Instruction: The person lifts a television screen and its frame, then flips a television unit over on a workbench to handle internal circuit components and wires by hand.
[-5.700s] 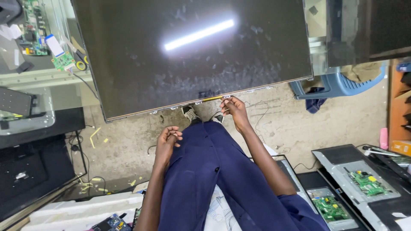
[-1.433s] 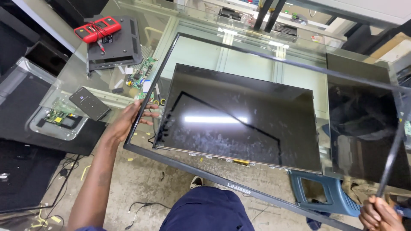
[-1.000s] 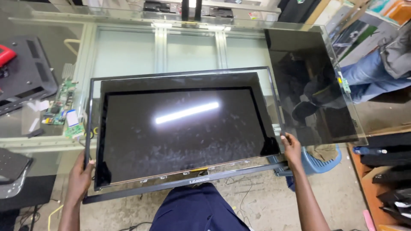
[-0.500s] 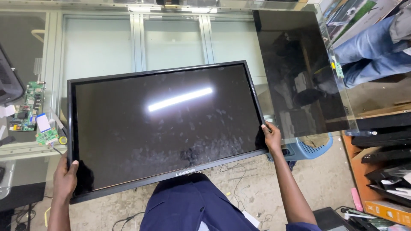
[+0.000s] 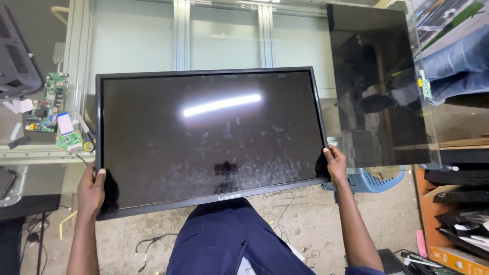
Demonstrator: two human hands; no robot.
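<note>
1. A cluttered repair workshop: a glass-topped workbench (image 5: 214, 35) with metal rails runs across the back, the concrete floor (image 5: 127, 234) below is littered with loose wires, and a blue plastic stool (image 5: 372, 181) stands beside the person's right arm.
2. Near the bench's left edge lie green circuit boards (image 5: 48, 102) and white ribbon connectors. A second dark panel (image 5: 379, 86) rests at the bench's right end, overhanging the edge towards shelves of stacked parts.
3. The person holds a black flat-screen television (image 5: 211, 137) by its lower corners over the near edge of the bench, screen facing up. It tilts slightly, the left side lower, and a ceiling light shows as a streak on the dusty glass.
4. Risk, as I judge it: the set is carried only at two bottom corners, so it could tip or twist away, and its right edge is close to the dark panel and could knock it. Thumb pressure on the glass could also mark or crack the screen.
5. The left hand (image 5: 91, 191) is wrapped round the lower left corner, thumb lying over the front bezel, fingers hidden behind.
6. The right hand (image 5: 333, 163) is clamped on the lower right corner, thumb on the front, the rest of the fingers curled behind the frame, out of sight.
</note>
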